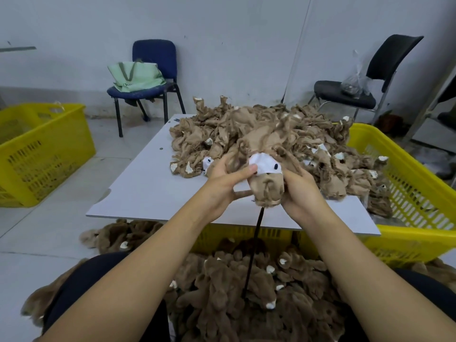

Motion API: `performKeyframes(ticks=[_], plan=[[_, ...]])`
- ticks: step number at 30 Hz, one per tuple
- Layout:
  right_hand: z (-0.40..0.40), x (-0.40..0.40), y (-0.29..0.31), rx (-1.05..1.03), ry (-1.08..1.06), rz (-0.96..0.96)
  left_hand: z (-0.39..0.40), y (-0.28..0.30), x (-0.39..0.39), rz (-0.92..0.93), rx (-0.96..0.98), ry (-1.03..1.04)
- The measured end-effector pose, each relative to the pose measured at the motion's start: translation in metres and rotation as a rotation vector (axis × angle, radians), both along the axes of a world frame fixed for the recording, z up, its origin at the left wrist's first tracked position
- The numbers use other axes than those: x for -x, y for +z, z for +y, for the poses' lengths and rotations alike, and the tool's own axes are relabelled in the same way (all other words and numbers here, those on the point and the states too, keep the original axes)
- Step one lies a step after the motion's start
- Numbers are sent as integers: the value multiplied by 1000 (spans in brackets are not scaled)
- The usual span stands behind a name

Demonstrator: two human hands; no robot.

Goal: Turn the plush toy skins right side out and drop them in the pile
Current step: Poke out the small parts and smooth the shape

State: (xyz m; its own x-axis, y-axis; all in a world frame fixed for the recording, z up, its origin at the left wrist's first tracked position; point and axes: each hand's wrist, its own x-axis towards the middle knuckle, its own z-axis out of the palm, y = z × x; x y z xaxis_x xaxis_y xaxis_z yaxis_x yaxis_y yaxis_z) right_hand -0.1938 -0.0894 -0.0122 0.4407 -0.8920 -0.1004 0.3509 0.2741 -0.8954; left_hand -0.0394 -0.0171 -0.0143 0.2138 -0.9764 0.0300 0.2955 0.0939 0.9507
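**Up close: two bare hands work a tan plush skin above a white board**

Seen from a head-worn camera looking down, a person's forearms reach forward over a white board (138, 193) that rests on a yellow crate (246, 236). Both hands grasp one plush toy skin (267, 186), held just above the board's near half. The left hand (223, 186) curls round the skin's left side, its thumb pressed against a white fabric patch (261, 164) that carries a small black eye. The right hand (299, 191) curls round the skin's right side and lower end. A thin black rod (254, 245) runs from the bottom of the skin down toward the person's lap.

Behind the hands, a heap of tan inside-out skins (259, 129) covers the far and right part of the board, spilling toward a second yellow crate (404, 183) on the right. Below the board, between the person's dark-clad knees, lies a pile of fluffy brown skins (246, 292) with white tips.

A third yellow crate (42, 149) stands on the tiled floor at left. Against the pale wall are a blue chair (154, 58) holding a green tote bag (134, 76) and a black chair (385, 60) holding a clear plastic bag (356, 82).
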Motion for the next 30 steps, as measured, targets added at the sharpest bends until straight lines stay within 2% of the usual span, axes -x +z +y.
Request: performKeyframes(ticks=[2,5,7,10,11,13,15,17,20,22,24,27,28,30], plan=[[1,1,0,-94,-22,-16,2,-2,-1,-134,-69,1],[4,-2,0,-155,-24,-60,2,-2,-2,-153,-49,74],[4,-6,-1,-149,-28,-106,2,-2,0,-202,-31,193],[6,-9,-3,-93,-142,-137,3,-7,6,-528,-25,469],[6,-10,-4,-23,-184,-102,4,-7,10,-576,15,509],[9,-12,-7,177,-221,36,8,-5,20,-544,92,438],[11,-15,-12,280,-148,41,7,-5,28,-561,73,310],[11,-17,-10,215,-2,-72,7,-4,29,-523,29,256],[5,-10,-2,91,179,-185,8,2,18,-305,-65,272],[3,-8,0,165,194,-160,9,5,10,-206,-83,233],[7,-10,-1,223,60,-138,10,5,8,-141,-77,190],[14,-9,0,244,-269,116,9,4,12,-48,-49,176],[16,-7,0,200,-272,216,9,3,13,-22,-41,172],[16,-1,1,93,-52,354,10,2,16,2,-33,144]])
